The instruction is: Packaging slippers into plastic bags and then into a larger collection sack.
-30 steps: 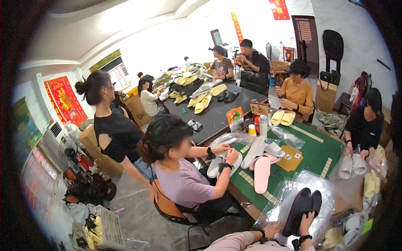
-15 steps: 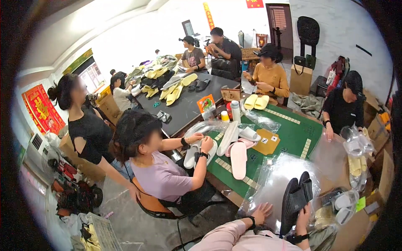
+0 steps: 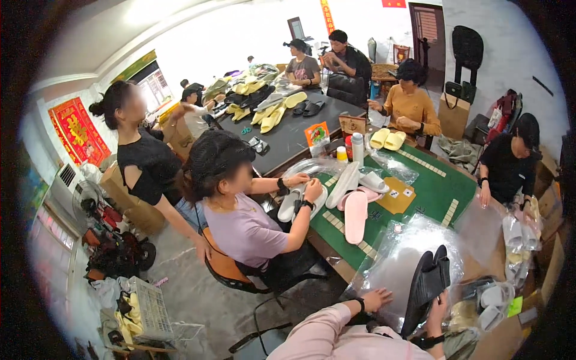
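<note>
My right hand (image 3: 437, 317) grips a pair of black slide slippers (image 3: 421, 295) pressed together, toes pointing away and heels toward me. My left hand (image 3: 377, 299) lies with fingers stretched out at the near edge of a stack of clear plastic bags (image 3: 384, 273), holding nothing. The slippers hang over the right part of these bags and hide some of them. On the green mat beyond lies a pair of pink slippers (image 3: 355, 222), one partly over the other, beside a white slipper (image 3: 343, 187).
Bagged white slippers (image 3: 493, 300) lie right of my right hand. At the left, a co-worker in a lilac shirt (image 3: 243, 225) handles light grey slippers. Yellow slippers (image 3: 389, 140) and a bottle (image 3: 357, 147) stand at the mat's far edge. Another person (image 3: 510, 162) works at the right.
The view has swung left, so the room appears shifted right. My left hand still rests by the bags, and my right hand keeps its hold on the black slippers.
</note>
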Demonstrator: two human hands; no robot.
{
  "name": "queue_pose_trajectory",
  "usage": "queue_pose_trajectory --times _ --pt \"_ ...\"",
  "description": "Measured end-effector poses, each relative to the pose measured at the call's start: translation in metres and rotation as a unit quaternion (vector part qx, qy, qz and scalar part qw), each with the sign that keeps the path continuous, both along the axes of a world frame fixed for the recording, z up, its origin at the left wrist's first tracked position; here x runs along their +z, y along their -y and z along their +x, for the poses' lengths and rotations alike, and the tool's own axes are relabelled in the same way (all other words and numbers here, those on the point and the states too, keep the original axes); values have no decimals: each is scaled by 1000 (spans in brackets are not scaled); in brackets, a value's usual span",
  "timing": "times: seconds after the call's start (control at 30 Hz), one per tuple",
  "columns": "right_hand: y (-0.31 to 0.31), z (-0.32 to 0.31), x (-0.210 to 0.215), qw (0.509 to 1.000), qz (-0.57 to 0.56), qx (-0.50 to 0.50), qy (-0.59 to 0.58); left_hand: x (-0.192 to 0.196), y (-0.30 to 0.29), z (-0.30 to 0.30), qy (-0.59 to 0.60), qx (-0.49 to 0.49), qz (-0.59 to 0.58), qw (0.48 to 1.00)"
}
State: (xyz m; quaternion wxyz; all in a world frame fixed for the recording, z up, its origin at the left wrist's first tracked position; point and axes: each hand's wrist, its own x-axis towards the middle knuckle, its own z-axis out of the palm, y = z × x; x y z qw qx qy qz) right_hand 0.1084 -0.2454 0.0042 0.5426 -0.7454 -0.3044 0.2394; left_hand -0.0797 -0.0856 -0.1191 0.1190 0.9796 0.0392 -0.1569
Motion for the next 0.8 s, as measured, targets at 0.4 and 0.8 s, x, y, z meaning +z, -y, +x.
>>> queue_pose_trajectory --times 0.4,0.8 --pt "2 -4 47 981 145 85 -98 3 -16 5 169 169 29 970" --pt "22 7 63 966 75 210 -130 32 -29 23 239 109 51 964"
